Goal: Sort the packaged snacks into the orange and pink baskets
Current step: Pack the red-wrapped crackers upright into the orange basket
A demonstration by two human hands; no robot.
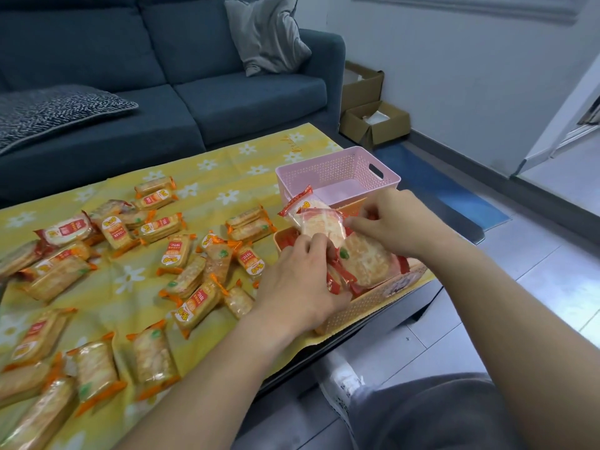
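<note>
Over the orange basket [357, 308], the left hand [300, 282] grips red-wrapped cracker packs [321, 224] from the near side while the right hand [394, 219] pinches them from the right.

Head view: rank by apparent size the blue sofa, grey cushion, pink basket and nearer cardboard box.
Largest: blue sofa.
Then grey cushion and pink basket, alike; the basket is nearer, so unranked.
Smallest: nearer cardboard box.

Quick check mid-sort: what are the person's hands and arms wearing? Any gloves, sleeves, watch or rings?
The left hand and right hand are bare: no gloves, rings or markings show. The left arm and right arm are uncovered to the frame edge, with no sleeve, watch or bracelet in view.
</note>
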